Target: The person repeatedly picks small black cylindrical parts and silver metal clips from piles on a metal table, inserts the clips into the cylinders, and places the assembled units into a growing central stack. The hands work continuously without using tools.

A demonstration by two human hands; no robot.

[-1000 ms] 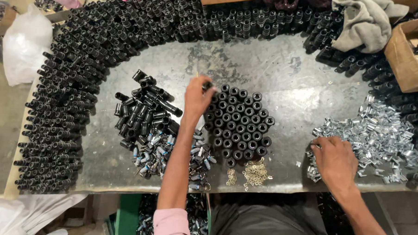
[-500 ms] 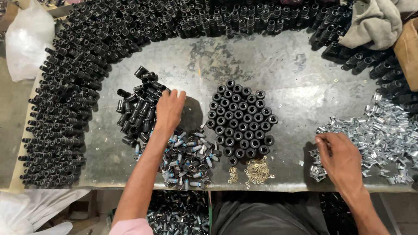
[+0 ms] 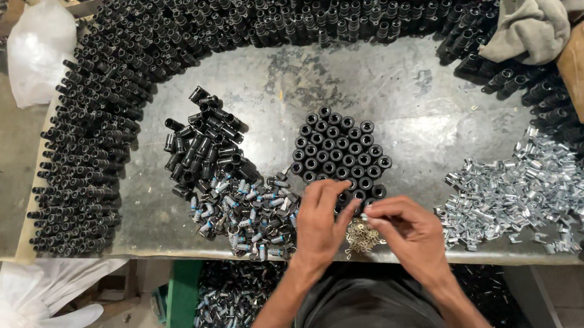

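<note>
both hands are held together at the near edge of the metal table. the left hand is partly curled, its fingertips brought against those of the right hand; a small part appears to be pinched between them, but what it is cannot be told. directly below the fingertips lies a small heap of brass clips. the upright black tubes are grouped just beyond the hands. loose black tubes and capped parts are located to the left, silver clips to the right.
</note>
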